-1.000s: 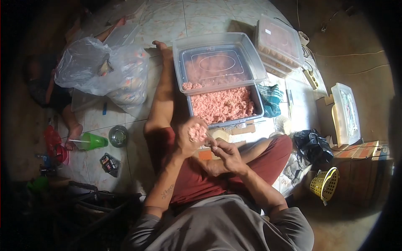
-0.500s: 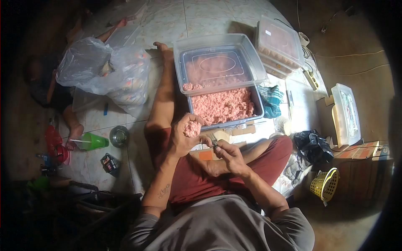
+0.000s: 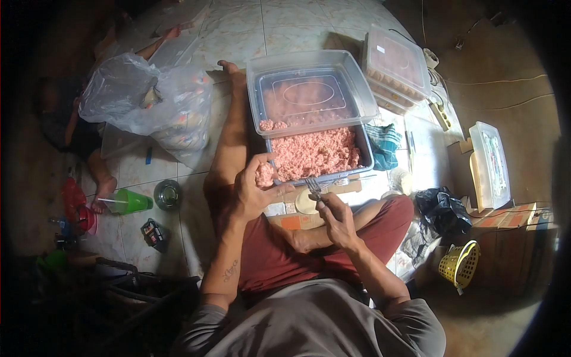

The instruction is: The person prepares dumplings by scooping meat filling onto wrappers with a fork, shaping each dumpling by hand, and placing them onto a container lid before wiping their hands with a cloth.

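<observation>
My left hand is closed around a ball of pink crumbly mixture, at the near left corner of a blue-grey tub. The same pink mixture fills the visible near part of that tub. A fork is gripped in my right hand, its tines pointing up at the tub's front rim. Across the tub's far part rests a clear plastic bin, with several small pink balls at its near left corner.
Below the tub, a pale round object lies on cardboard. Lidded clear boxes stand stacked at right, near a teal cloth. To the left are a filled plastic bag, a green cup and another person's leg.
My hands have moved apart. The left has shifted slightly left with the pink ball, and the fork in my right hand now points up toward the tub.
</observation>
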